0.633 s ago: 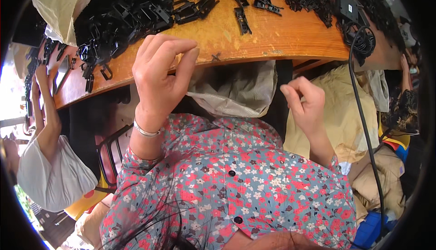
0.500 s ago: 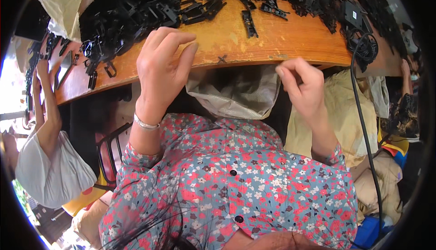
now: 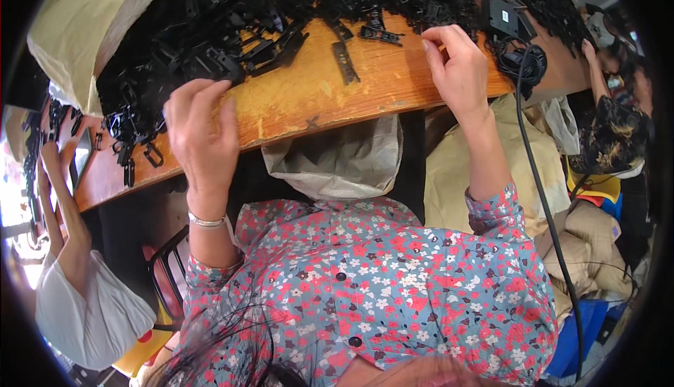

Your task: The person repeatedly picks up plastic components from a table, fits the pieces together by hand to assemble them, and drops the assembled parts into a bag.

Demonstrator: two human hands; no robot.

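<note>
A worn wooden table point(image 3: 316, 99) is heaped with black plastic clips point(image 3: 232, 8) at twelve o'clock. The left hand point(image 3: 203, 141), fingers curled, touches the pile; the right hand point(image 3: 460, 67) rests loosely curled, nothing seen held.

Black plastic clips point(image 3: 210, 57) lie heaped in a dense tangle along the far side of the bench point(image 3: 309, 99). Left hand point(image 3: 200, 138) touches the heap's near edge. One long clip point(image 3: 344, 60) lies loose, flat, just beside the pile.
</note>
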